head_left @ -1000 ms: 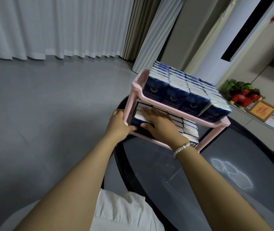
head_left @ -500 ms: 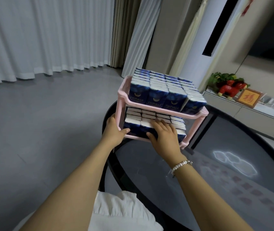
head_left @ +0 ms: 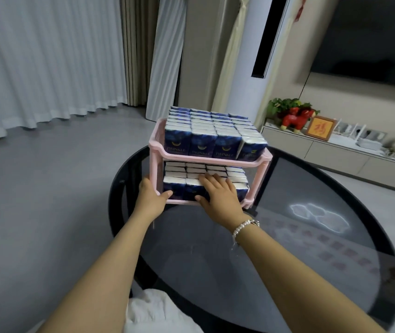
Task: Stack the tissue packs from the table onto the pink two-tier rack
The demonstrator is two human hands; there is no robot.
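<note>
A: Where the dark glass surface meets its far-left edge, item one: pink two-tier rack, standing upright.

B: Contents?

A: Upper tier: tissue packs, dark blue wrappers, upright in close rows, filling the tier. Lower tier: more of the same, packed front to back.

B: Hands?

A: Left hand grips the rack's near-left post, thumb hooked round the front of the lower tier, the other fingers behind the post. Right hand lies flat on the front row of lower packs, fingers straight and spread over their tops, thumb against the front faces. It presses; it holds nothing.

B: Sundries?

A: Pearl bracelet on the right wrist. White curtains behind, grey floor on the left.
</note>
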